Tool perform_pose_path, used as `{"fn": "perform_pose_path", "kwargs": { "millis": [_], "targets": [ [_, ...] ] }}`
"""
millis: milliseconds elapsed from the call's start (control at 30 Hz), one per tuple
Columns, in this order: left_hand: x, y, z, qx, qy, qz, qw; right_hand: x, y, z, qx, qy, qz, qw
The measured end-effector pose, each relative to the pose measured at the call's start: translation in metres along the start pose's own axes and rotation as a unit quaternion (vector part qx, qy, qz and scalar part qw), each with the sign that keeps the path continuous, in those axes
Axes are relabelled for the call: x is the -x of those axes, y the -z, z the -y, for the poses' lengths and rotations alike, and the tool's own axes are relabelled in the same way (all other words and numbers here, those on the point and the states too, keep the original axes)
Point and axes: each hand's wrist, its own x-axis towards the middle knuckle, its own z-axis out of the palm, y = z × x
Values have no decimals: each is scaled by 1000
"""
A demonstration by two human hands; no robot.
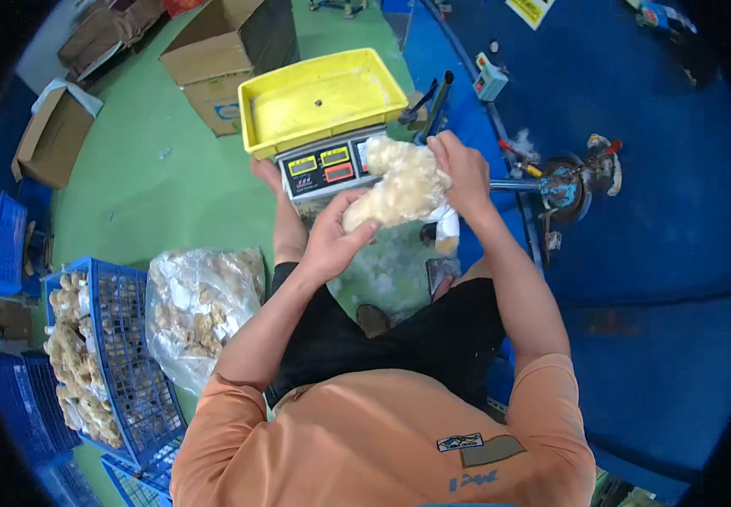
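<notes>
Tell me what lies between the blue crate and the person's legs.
In the head view, a clear plastic bag of cream plush pieces sits on the green floor between the blue crate and the legs.

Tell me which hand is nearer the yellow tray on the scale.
Right. The right hand grips the plush toy just below the yellow tray and its front right corner; the left hand holds the toy's lower end, farther away.
</notes>
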Motion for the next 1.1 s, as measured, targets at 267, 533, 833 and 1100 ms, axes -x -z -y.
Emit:
{"fn": "perform_pose_path", "kwargs": {
  "millis": [267, 533, 833, 1100],
  "targets": [
    [7, -21, 9, 15, -169, -129, 977, 1, -5, -3, -2, 12, -13, 1000],
    [3, -3, -6, -151, -120, -117, 974, 1, -6, -8, 16, 26, -30, 999],
    [18, 24, -10, -130, -214, -80, 965, 1, -8, -4, 25, 30, -51, 998],
    [-21, -4, -48, -551, -262, 4, 792, 3, -15, -3, 80, 79, -78, 991]
  ]
}}
